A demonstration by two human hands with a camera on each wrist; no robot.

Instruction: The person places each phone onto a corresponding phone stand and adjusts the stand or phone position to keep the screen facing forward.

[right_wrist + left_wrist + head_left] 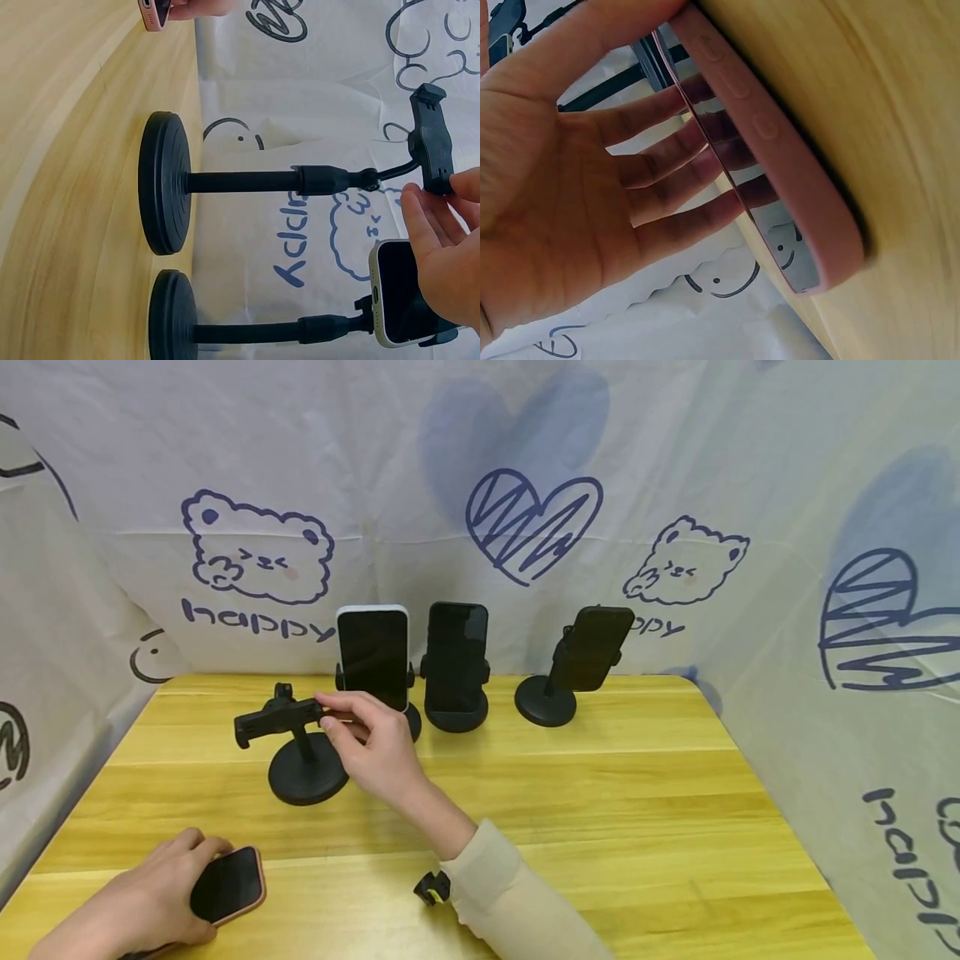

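My right hand (pixel 382 752) pinches the right end of the clamp on a black phone stand (pixel 277 720). The clamp holds no phone, and it sits on a thin post above a round base (pixel 303 777). In the right wrist view, the thumb and fingertips meet at that clamp end (pixel 436 176). At the front left, my left hand (pixel 153 893) grips a dark-screened smartphone (pixel 232 885) in a pink case, lying on the wooden table. Its thumb is at one long edge, with the fingers reaching across to the other in the left wrist view.
Behind the right hand, a white-framed phone (pixel 372 652) stands in a second holder. To its right are a black phone (pixel 456 652) and a tilted phone (pixel 596 647), each on a round-based stand. A small black object (pixel 432 888) lies by the right sleeve. Printed cloth (pixel 420 468) encloses the table.
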